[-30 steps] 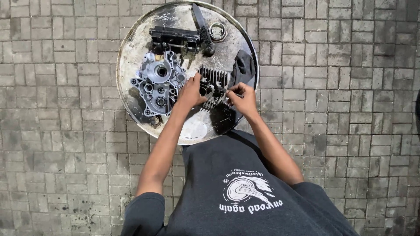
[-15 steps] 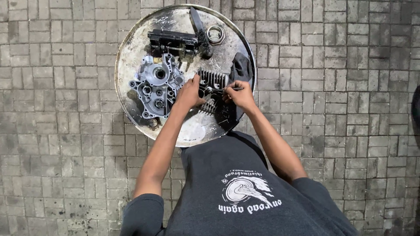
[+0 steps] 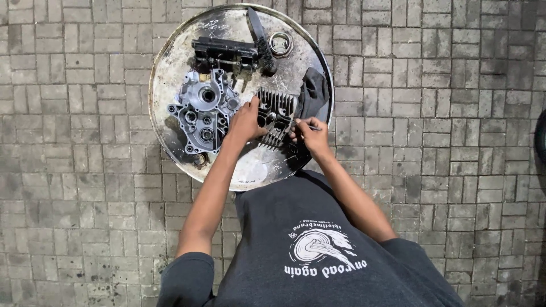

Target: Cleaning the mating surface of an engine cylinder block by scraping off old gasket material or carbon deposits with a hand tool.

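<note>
Your left hand (image 3: 245, 122) covers the near-left corner of the finned cylinder head (image 3: 276, 116). The thin tool in your right hand (image 3: 310, 135) is too small to identify — its tip is hidden among the fins.

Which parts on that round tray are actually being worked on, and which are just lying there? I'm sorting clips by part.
In hand:
left hand on finned cylinder head
right hand with thin tool

Lying about:
silver crankcase half
black part
ring
dark rag
round tray
</note>
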